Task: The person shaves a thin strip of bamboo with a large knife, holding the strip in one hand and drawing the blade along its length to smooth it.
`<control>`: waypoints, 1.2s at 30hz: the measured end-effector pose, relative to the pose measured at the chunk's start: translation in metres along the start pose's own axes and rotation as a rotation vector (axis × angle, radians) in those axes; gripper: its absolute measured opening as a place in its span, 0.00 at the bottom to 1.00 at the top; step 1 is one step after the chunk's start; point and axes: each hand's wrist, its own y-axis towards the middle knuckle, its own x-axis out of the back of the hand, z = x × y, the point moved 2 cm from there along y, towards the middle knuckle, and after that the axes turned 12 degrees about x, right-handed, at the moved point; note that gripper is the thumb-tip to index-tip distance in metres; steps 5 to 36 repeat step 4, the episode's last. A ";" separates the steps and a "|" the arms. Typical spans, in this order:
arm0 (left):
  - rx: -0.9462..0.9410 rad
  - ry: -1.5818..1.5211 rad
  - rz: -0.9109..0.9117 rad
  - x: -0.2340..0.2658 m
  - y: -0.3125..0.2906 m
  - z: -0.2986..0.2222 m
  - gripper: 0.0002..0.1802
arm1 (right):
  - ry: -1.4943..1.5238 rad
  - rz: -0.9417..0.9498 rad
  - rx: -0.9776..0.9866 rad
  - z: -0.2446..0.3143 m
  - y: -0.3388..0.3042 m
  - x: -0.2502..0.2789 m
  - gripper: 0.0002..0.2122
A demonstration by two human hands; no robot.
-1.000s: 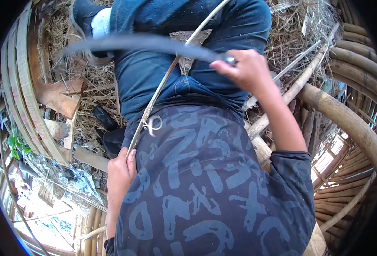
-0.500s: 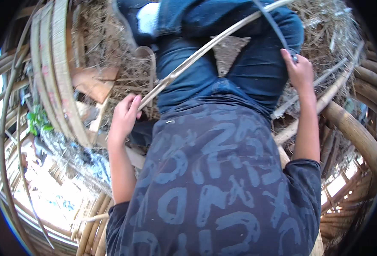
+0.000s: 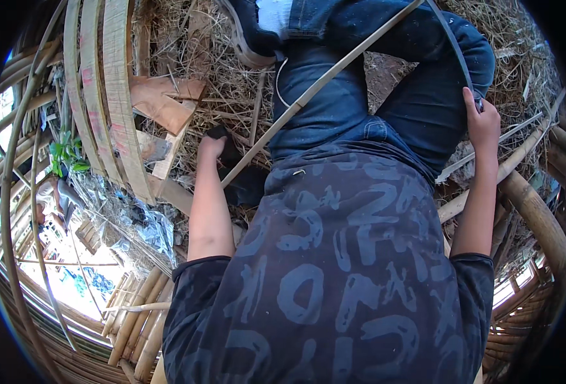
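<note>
My left hand (image 3: 211,148) is low beside my left thigh, its fingers curled at the edge of a soft-looking black thing (image 3: 247,185). What kind of thing that is, I cannot make out. A long pale split-bamboo strip (image 3: 324,93) slants across my legs, its near end beside my left forearm and out of that hand. My right hand (image 3: 484,125) is closed around the handle of a long, narrow blade (image 3: 452,41) over my right knee. The blade points up and away, and its far end meets the strip near the top edge of the view.
Flat wooden slats (image 3: 118,96) stand at the left by broken reddish-brown boards (image 3: 167,105). Dry straw and shavings (image 3: 513,57) cover the ground. A thick bamboo pole (image 3: 539,221) lies at the right. Clear plastic sheeting (image 3: 151,224) and bamboo poles (image 3: 143,320) are at the lower left.
My left hand has let go of the bamboo strip and moved down to the black thing. The view has shifted, while my right hand still holds the blade.
</note>
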 end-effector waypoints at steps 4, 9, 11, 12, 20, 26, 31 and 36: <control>0.045 0.005 -0.046 -0.013 0.020 0.015 0.41 | -0.016 0.011 -0.067 -0.005 -0.001 -0.003 0.31; 0.045 0.005 -0.046 -0.013 0.020 0.015 0.41 | -0.016 0.011 -0.067 -0.005 -0.001 -0.003 0.31; 0.045 0.005 -0.046 -0.013 0.020 0.015 0.41 | -0.016 0.011 -0.067 -0.005 -0.001 -0.003 0.31; 0.045 0.005 -0.046 -0.013 0.020 0.015 0.41 | -0.016 0.011 -0.067 -0.005 -0.001 -0.003 0.31; 0.045 0.005 -0.046 -0.013 0.020 0.015 0.41 | -0.016 0.011 -0.067 -0.005 -0.001 -0.003 0.31; 0.045 0.005 -0.046 -0.013 0.020 0.015 0.41 | -0.016 0.011 -0.067 -0.005 -0.001 -0.003 0.31; 0.045 0.005 -0.046 -0.013 0.020 0.015 0.41 | -0.016 0.011 -0.067 -0.005 -0.001 -0.003 0.31; 0.045 0.005 -0.046 -0.013 0.020 0.015 0.41 | -0.016 0.011 -0.067 -0.005 -0.001 -0.003 0.31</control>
